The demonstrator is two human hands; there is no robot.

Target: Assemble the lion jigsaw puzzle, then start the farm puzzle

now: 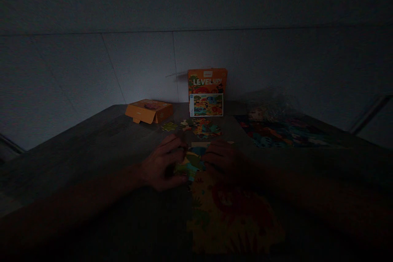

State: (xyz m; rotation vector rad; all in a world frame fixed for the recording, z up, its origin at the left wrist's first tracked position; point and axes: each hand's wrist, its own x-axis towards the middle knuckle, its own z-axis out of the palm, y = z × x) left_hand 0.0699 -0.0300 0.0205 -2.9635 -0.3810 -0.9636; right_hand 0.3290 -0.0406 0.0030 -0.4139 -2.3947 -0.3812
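Observation:
In dim light, my left hand (164, 163) curls round the left side of some joined green and blue puzzle pieces (192, 161), thumb near me and fingers at the far side. On their right side my right hand (222, 157) has its fingers bent onto the edge; its thumb is too dark to make out. Closer to me lies a joined puzzle section (236, 213) with a red animal on a yellow ground, touching or nearly touching the pieces between my hands. Loose puzzle pieces (205, 127) lie in a pile beyond my hands.
An orange "LEVEL UP!" box (207, 86) stands against the wall, a picture card (207, 105) leaning on it. An opened orange box (149, 111) lies at the back left. At the right are a dark picture sheet (285, 133) and crumpled clear plastic (273, 104).

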